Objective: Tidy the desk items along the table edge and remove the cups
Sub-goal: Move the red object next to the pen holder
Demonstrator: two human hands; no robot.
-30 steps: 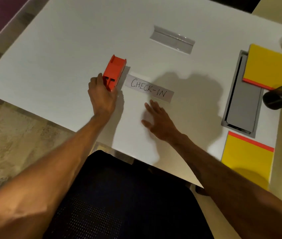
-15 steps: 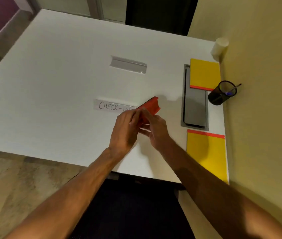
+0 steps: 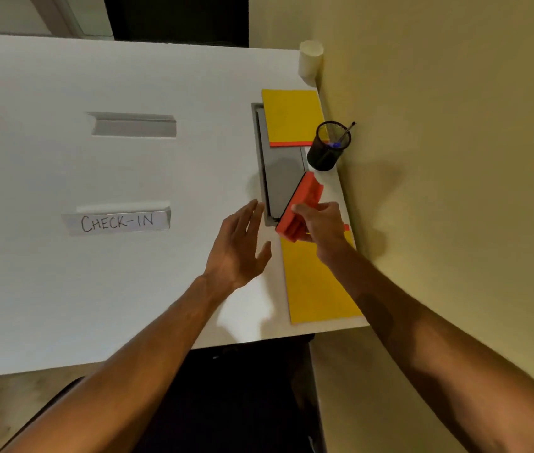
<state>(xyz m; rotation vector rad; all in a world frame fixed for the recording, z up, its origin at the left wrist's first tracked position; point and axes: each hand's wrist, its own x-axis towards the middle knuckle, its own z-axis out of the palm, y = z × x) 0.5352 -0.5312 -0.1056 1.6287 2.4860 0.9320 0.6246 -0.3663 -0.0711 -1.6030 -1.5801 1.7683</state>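
My right hand [image 3: 322, 225] grips an orange plastic holder [image 3: 301, 204] and holds it tilted just above the near end of the grey cable hatch [image 3: 280, 181], close to the table's right edge. My left hand [image 3: 237, 248] hovers open beside it, fingers spread, holding nothing. A black mesh pen cup [image 3: 329, 147] with a pen stands beyond the holder by the wall. A white cup [image 3: 310, 58] stands at the far right corner. Two yellow pads lie along the right edge, one far [image 3: 291, 116] and one near [image 3: 317, 282].
A "CHECK-IN" sign [image 3: 118, 221] and a clear sign holder [image 3: 133, 124] lie on the white table [image 3: 46, 289] to the left. A yellow wall [image 3: 455, 158] runs close along the table's right edge. A dark chair [image 3: 226, 403] sits below the near edge.
The orange holder passed from my left hand to my right and travelled from left of the sign to the right edge. My left hand let go and opened.
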